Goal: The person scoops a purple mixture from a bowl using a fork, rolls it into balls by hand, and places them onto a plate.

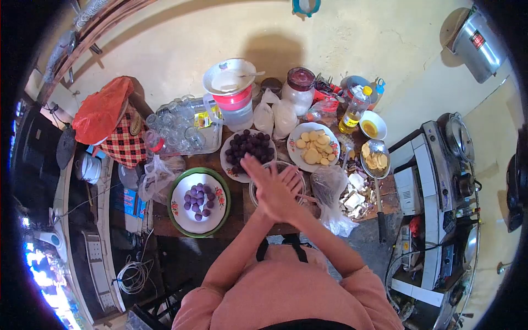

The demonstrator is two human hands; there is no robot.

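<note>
My right hand lies across my left hand, palms pressed together and fingers stretched out. Whatever is between the palms is hidden. Beneath them is a clear bowl, mostly covered by the hands. To the left, light purple balls rest on a white flowered plate with a green rim around it. Just beyond my hands, dark purple balls fill another white plate. Pale yellow round pieces sit on a flowered plate at right.
Glasses crowd a tray at the back left, near a pitcher with a bowl on top. An oil bottle stands back right. A long-handled strainer holds yellow pieces. Plastic bags lie right of my hands; a stove stands farther right.
</note>
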